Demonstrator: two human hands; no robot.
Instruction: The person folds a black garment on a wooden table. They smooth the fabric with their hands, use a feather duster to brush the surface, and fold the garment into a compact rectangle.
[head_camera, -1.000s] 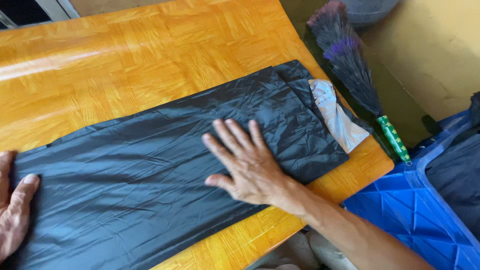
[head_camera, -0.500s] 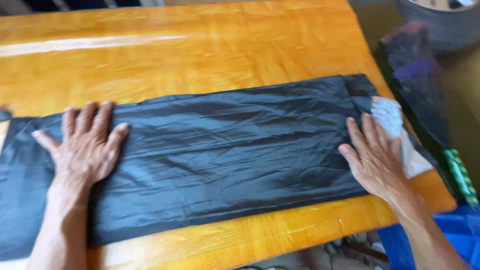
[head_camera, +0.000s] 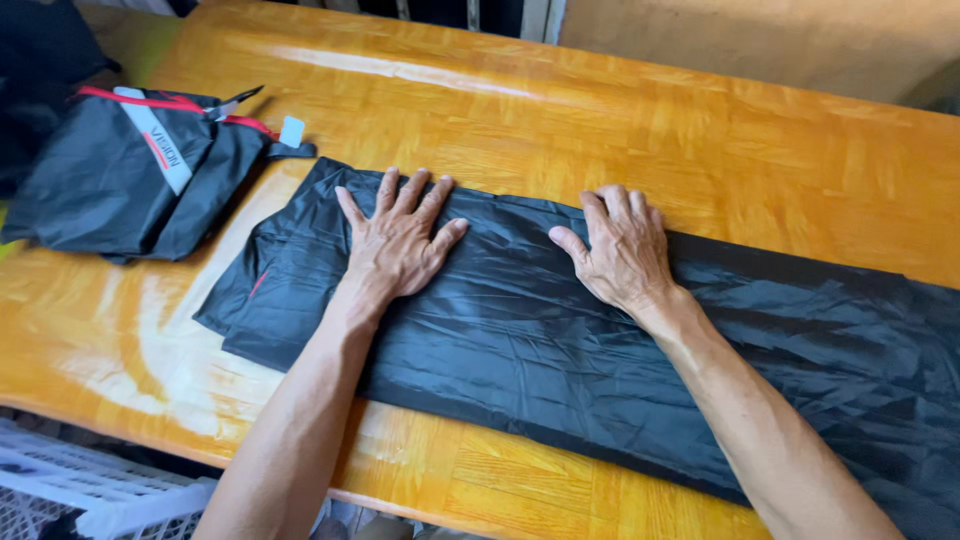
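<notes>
A long black shiny garment (head_camera: 520, 330), folded into a strip, lies flat across the wooden table (head_camera: 720, 130). My left hand (head_camera: 398, 240) presses flat on its left part, fingers spread. My right hand (head_camera: 622, 250) rests palm down near the strip's middle, fingers slightly curled at the far edge. Neither hand holds anything. The garment's right end runs out of view.
A black pouch (head_camera: 130, 170) with red trim and a white stripe lies at the table's left end, with a small white tag beside it. A white plastic crate (head_camera: 70, 490) stands below the near table edge. A beige wall runs behind the table.
The view has swung left along the garment. My right hand has moved from the garment's right end to its middle. My left hand still presses on the left part.
</notes>
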